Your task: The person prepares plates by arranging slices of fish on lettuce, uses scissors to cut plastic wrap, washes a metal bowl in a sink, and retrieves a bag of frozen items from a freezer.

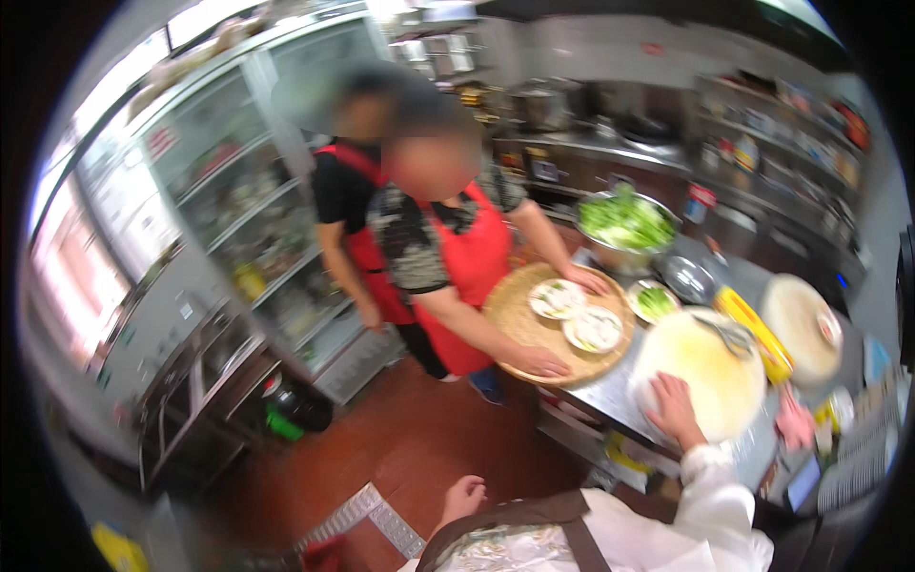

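My right hand (672, 409) rests, fingers apart, on the near left edge of a round cutting board (686, 372). Kitchen scissors (725, 334) lie at the board's far side. By my waist, above the floor, my left hand (466, 493) has its fingers curled in, and nothing shows in it. Left of the board, a co-worker's two hands hold the rim of a round woven bamboo tray (518, 329). On this tray stand two plates of pale food, the farther plate (556, 299) and the nearer plate (593, 329).
Beyond the board stand a small plate of greens (654, 302), a metal bowl of lettuce (625, 222) and an upturned metal bowl (688, 279). A long yellow box (754, 334) separates the boards; a second round board (800, 332) lies right. Two people in red aprons stand across from me.
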Available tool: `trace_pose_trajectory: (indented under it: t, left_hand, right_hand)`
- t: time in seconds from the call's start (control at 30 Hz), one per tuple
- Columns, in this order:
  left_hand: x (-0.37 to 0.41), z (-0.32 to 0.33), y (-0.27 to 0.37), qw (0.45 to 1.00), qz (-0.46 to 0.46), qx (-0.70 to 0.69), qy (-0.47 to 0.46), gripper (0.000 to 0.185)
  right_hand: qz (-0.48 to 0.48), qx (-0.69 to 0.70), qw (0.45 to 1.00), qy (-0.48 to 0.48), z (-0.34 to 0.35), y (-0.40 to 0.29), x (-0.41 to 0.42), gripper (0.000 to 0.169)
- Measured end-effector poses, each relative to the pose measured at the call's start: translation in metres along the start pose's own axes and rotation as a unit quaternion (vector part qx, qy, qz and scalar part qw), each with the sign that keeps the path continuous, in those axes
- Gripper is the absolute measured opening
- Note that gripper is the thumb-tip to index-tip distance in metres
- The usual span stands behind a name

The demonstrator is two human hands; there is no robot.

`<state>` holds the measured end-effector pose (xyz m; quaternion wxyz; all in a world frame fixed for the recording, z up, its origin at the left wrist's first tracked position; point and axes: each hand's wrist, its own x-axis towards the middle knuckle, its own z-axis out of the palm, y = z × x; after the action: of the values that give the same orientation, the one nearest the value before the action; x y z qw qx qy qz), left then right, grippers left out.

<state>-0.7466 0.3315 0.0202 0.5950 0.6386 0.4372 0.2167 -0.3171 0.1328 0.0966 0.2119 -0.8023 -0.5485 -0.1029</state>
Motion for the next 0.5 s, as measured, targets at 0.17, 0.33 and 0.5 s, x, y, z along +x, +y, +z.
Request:
trace_pose_trajectory:
  t: [0.17, 0.33, 0.5]
  left_hand:
    - [0.009, 0.004, 0.004, 1.0, -0.01, -0.011, 0.019, 0.013]
    - [0.044, 0.037, 0.021, 0.999, -0.03, 0.025, -0.007, 0.014]
    - [0.074, 0.07, 0.046, 0.999, 0.005, 0.038, -0.013, 0.013]
  right_hand:
    - [0.007, 0.024, 1.0, -0.01, 0.003, -0.001, 0.002, 0.06]
    - [0.001, 0.025, 1.0, 0.003, -0.004, 0.005, 0.008, 0.055]
    - [0.005, 0.016, 0.999, -0.048, 0.005, 0.005, 0.019, 0.062]
